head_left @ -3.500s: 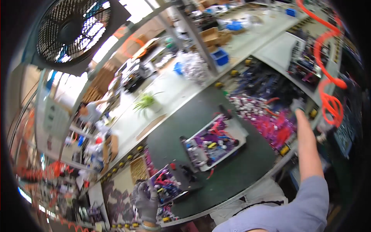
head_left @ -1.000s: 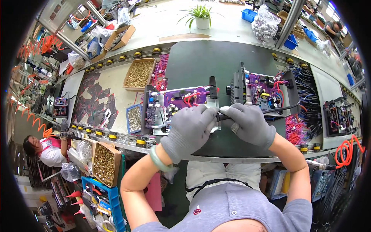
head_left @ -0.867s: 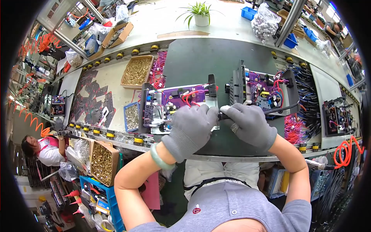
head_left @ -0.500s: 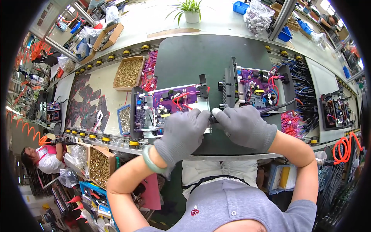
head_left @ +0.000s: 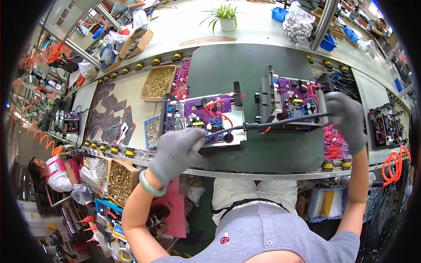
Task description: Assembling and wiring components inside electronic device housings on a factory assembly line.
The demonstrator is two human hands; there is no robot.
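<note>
A: What lies at the centre of the scene before us?

B: A black cable [head_left: 287, 120], extended almost straight between the two gloved hands over the dark green worktop [head_left: 258, 158]. A thicker collar marks its sheath; left of this, thin coloured wires emerge.

A: And the fingers?

B: Those of the left hand [head_left: 177, 151] are pressed together, pinching the thin wires near their tips. Those of the right hand [head_left: 348, 118] are curled round the sheathed part; the exact fingertip contact I cannot tell from here.

A: What lies beneath the cable?

B: Two open-topped units with purple circuit boards, side by side and apart: the left unit [head_left: 197, 109] and the right unit [head_left: 287, 94]. The cable crosses the near edge of each; whether it touches them, I cannot tell.

A: And farther out?

B: To the right, a heap of pink and red wires [head_left: 335, 142] near the right hand, dark cables [head_left: 346, 81] behind it, and a black-framed unit [head_left: 383, 129] beyond. To the left, a box of brass-coloured parts [head_left: 158, 82] and a blue tray [head_left: 152, 129]. At the back, a potted plant [head_left: 227, 23] on a pale surface
</note>
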